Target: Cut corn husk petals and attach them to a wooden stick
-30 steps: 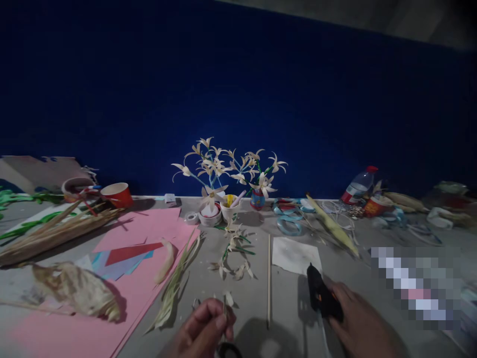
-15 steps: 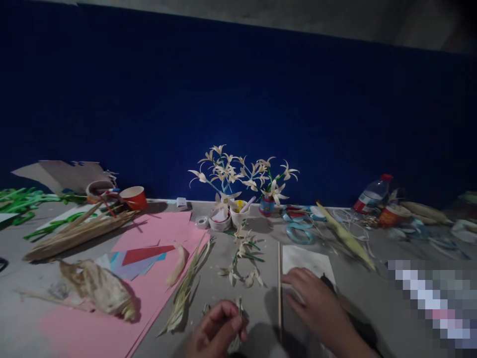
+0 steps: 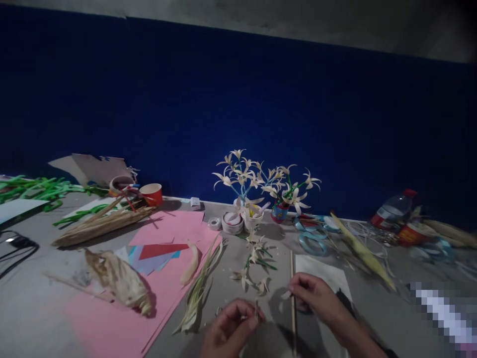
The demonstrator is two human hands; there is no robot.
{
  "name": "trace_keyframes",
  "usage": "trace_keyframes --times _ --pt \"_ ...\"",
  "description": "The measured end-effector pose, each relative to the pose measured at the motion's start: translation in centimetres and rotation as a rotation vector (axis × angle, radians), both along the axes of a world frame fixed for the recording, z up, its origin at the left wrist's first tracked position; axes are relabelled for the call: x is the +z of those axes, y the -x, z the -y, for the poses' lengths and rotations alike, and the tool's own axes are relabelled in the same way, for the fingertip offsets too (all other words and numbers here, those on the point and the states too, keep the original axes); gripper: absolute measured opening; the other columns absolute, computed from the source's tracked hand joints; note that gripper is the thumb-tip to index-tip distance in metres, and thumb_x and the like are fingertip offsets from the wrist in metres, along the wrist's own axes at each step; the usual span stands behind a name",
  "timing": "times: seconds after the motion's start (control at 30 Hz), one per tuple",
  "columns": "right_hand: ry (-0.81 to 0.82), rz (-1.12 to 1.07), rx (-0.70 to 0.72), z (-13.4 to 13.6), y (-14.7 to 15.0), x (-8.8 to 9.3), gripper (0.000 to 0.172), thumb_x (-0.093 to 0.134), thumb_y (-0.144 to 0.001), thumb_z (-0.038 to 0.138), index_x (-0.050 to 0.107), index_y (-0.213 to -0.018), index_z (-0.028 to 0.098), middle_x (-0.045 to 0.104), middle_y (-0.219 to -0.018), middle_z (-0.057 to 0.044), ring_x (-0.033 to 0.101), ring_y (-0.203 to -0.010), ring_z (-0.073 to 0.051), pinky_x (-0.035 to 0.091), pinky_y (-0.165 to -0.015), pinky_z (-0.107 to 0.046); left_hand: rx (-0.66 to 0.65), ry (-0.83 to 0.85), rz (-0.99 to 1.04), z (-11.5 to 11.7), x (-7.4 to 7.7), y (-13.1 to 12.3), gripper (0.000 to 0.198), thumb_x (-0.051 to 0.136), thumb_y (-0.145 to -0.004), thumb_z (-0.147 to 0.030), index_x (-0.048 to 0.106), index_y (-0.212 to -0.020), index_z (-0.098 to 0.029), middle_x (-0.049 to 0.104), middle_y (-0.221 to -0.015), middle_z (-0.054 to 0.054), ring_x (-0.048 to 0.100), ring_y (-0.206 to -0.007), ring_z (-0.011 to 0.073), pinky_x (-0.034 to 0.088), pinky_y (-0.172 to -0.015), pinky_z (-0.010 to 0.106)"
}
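Observation:
Near the front edge of the view, my left hand (image 3: 234,328) is closed, pinching a thin pale stem-like piece (image 3: 257,309) upright between thumb and fingers. My right hand (image 3: 315,298) is to its right, thumb and fingertips pressed together on a small pale piece (image 3: 286,294), too small to make out its kind. Beneath that hand lies a long thin wooden stick (image 3: 292,278), beside a white sheet (image 3: 324,271). Just beyond both hands, several small cream flowers with green stems (image 3: 257,253) are laid on the grey table.
Cream flower bunches (image 3: 242,176) stand in small pots at the back. Pink paper (image 3: 182,221), a dried corn husk (image 3: 119,283) and pale husk strips (image 3: 199,293) lie left. Blue ribbon (image 3: 312,243), a yellowish husk (image 3: 363,253) and a plastic bottle (image 3: 393,209) are right.
My right hand's fingers, stretched out over the white sheet and stick before, are now drawn into a pinch on a small pale piece. The view has swung left; my left hand keeps its pinch.

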State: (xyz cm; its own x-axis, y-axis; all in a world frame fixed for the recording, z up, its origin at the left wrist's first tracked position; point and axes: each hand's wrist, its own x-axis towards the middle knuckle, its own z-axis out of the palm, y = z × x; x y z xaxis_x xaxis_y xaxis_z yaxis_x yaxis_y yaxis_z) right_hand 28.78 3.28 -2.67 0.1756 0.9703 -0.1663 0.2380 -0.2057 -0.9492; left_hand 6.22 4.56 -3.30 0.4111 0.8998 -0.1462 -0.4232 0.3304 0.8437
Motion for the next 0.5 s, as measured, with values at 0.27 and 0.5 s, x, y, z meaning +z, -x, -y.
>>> trace_keyframes --times 0.27,0.5 --pt "0.123 -0.627 -0.201 3.2 3.5 2.6 0.03 0.083 -0.065 0.04 0.066 -0.072 0.017 0.054 -0.056 0.006 0.046 -0.046 -0.005 0.036 -0.048 -0.017 -0.079 -0.003 0.106 -0.1 -0.8 -3.1 0.024 0.086 -0.062 -0.033 0.068 -0.063 -0.017 0.067 -0.076 0.004 0.057 -0.076 0.0184 0.039 -0.072 0.028" --pt "0.043 -0.803 -0.161 5.3 5.0 2.5 0.023 0.08 -0.071 0.041 0.075 -0.076 0.019 0.064 -0.072 -0.001 0.054 -0.058 -0.01 0.043 -0.05 -0.019 -0.164 0.178 0.291 0.9 0.6 -2.9 0.026 0.09 -0.057 -0.028 0.067 -0.06 -0.015 0.064 -0.06 0.0 0.056 -0.061 0.013 0.037 -0.065 0.025"
